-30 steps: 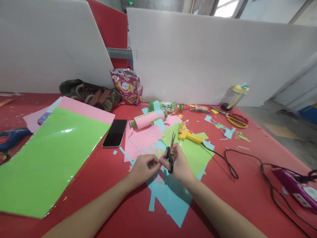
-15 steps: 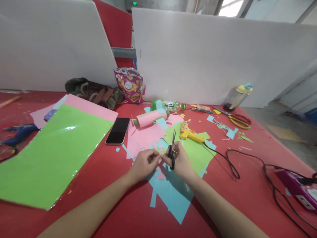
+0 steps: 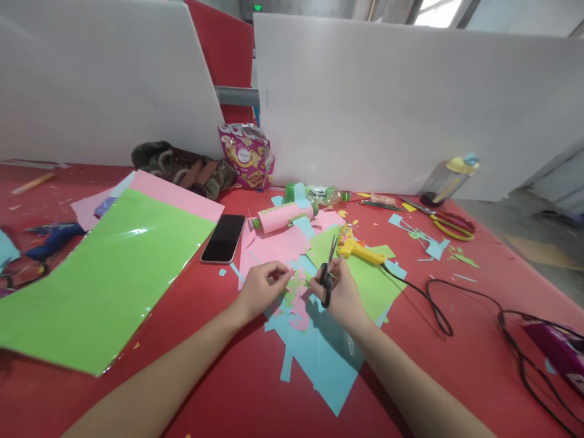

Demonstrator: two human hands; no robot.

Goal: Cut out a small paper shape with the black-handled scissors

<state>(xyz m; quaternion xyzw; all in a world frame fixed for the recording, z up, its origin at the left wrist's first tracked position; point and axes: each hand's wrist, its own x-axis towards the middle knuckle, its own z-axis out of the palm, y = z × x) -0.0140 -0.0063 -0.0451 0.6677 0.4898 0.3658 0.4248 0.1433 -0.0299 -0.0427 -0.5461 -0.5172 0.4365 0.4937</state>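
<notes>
Small black-handled scissors [image 3: 326, 283] are in my right hand [image 3: 341, 292], their narrow blades pointing up and away from me. My left hand [image 3: 262, 289] is pinched at thumb and forefinger around a tiny pink paper piece [image 3: 291, 272]. A gap separates the two hands. Between and below them, pink and green paper cutouts [image 3: 300, 316] lie on a light blue sheet [image 3: 326, 371]. Beyond my left hand is a pink paper sheet [image 3: 274, 248]. A yellow glue gun [image 3: 362, 251] rests on a green sheet [image 3: 376, 286], just past my right hand.
A black phone [image 3: 223, 239] and large wrapped green paper [image 3: 109, 274] lie left. Behind are a pink-wrapped roll [image 3: 285, 217], a green-ended bottle [image 3: 319, 194] and a snack bag [image 3: 247, 156]. Right are red-and-yellow-handled scissors [image 3: 451, 226] and a black cord [image 3: 460, 291].
My hands have drawn apart from touching fingertips, the left one now with the small pink piece. The view has shifted slightly left.
</notes>
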